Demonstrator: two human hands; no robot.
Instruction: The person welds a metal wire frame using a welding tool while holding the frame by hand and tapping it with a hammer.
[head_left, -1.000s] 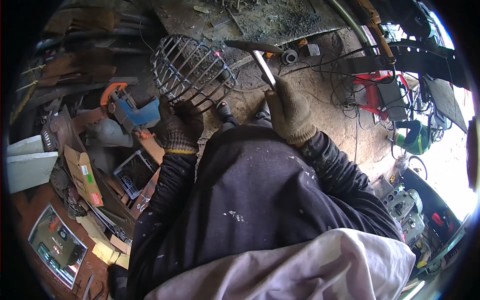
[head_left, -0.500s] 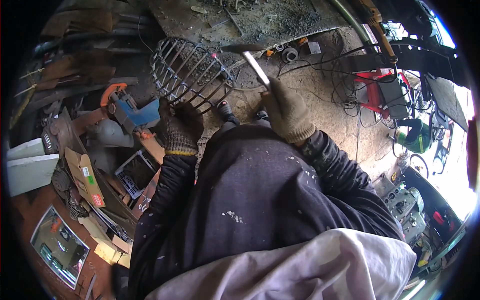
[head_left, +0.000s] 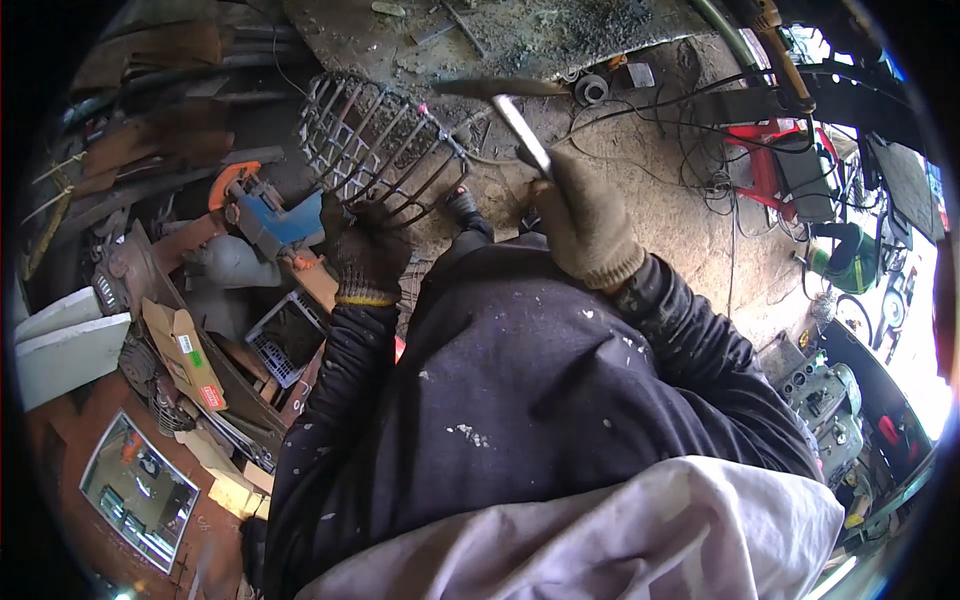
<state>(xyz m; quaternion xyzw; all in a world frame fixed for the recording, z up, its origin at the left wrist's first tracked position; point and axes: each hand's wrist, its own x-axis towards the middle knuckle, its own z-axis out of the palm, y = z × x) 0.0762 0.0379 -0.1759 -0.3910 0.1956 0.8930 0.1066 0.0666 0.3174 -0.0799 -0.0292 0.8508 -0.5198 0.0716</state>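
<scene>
My left hand (head_left: 368,255), in a dirty knit glove with a yellow cuff band, is closed around the near bars of a welded metal basket (head_left: 375,145). The basket is a cage of dark curved rods, with a small red spot on its far right rim. My right hand (head_left: 592,225), in a tan knit glove, grips the pale metal handle of a hammer (head_left: 522,133). The long dark hammer head (head_left: 497,89) is held above and just right of the basket, apart from it. The glove covers the lower end of the handle.
A metal plate (head_left: 560,35) strewn with dark grit lies ahead. To the left stand a blue and orange machine (head_left: 275,222), a cardboard box (head_left: 185,355) and a plastic crate (head_left: 284,338). Cables (head_left: 670,180) cross the floor near a red stool (head_left: 765,165) at the right.
The hammer has shifted slightly, its head now a little lower in view beside the basket. My left hand keeps its hold on the basket. The whole view has turned a bit.
</scene>
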